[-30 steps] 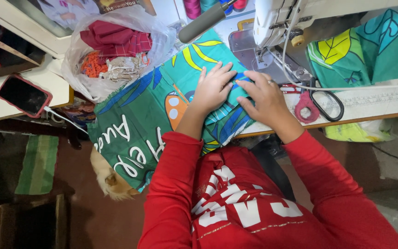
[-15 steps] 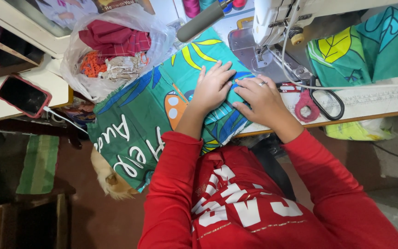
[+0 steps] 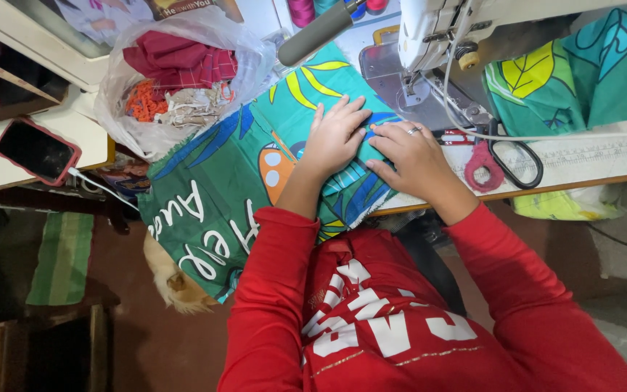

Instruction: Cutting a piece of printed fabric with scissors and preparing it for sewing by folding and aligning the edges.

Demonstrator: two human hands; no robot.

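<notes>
Green printed fabric (image 3: 255, 181) with leaves and white lettering lies across the table edge (image 3: 589, 181) in front of the sewing machine (image 3: 437, 29), one end hanging down toward the floor. We press our left hand (image 3: 335, 138) flat on it, fingers spread and pointing at the machine. Our right hand (image 3: 415, 156) rests just beside it, fingers bent onto a fold of the cloth, a ring showing; neither hand is closed around anything. Right of our hands lie scissors (image 3: 506, 160) with one pink and one black handle. A second piece of green leaf cloth (image 3: 575, 72) sits beyond them. To the left stand a plastic bag of scraps (image 3: 175, 72) and a phone (image 3: 36, 151) in a red case.
</notes>
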